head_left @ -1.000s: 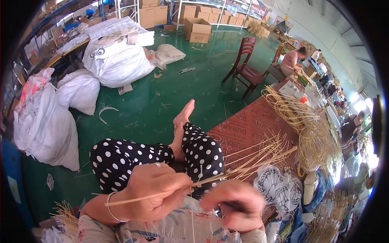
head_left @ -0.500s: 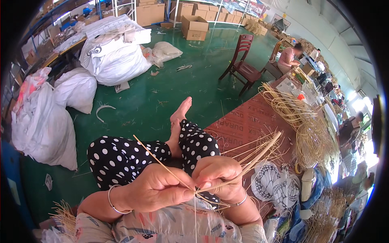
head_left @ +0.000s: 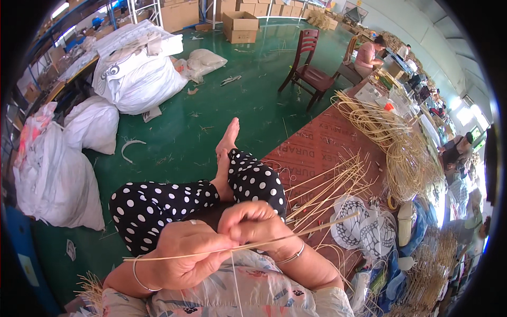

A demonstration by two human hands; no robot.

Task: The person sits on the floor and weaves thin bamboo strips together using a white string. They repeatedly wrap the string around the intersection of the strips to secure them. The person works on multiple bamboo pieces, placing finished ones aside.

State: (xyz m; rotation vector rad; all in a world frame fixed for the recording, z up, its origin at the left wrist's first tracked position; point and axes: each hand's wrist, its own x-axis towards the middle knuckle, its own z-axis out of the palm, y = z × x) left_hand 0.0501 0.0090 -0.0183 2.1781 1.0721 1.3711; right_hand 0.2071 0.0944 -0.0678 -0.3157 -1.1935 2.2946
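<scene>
Over my lap, my left hand [head_left: 193,253] is closed, pinching thin bamboo strips [head_left: 311,230] between thumb and fingers. The strips run almost level across both hands, one end past my left wrist and the other out over the red board. My right hand [head_left: 256,227] is closed too, its fingertips bent against the strips close to the left fingertips. A white thread [head_left: 236,280] hangs from the point between the hands down over my patterned top. Exactly how the thread goes round the strips is too small to tell.
On the red board [head_left: 311,150] to my right lie loose bamboo sticks [head_left: 338,182], coiled cane [head_left: 406,158] and a sheet printed with butterfly wings [head_left: 364,224]. A wooden chair [head_left: 311,74] stands ahead. White sacks [head_left: 58,174] sit on the left; people sit working at the far right.
The strips have swung from a steep V to one nearly level line. My right hand has turned and moved left, and my left hand sits slightly further left.
</scene>
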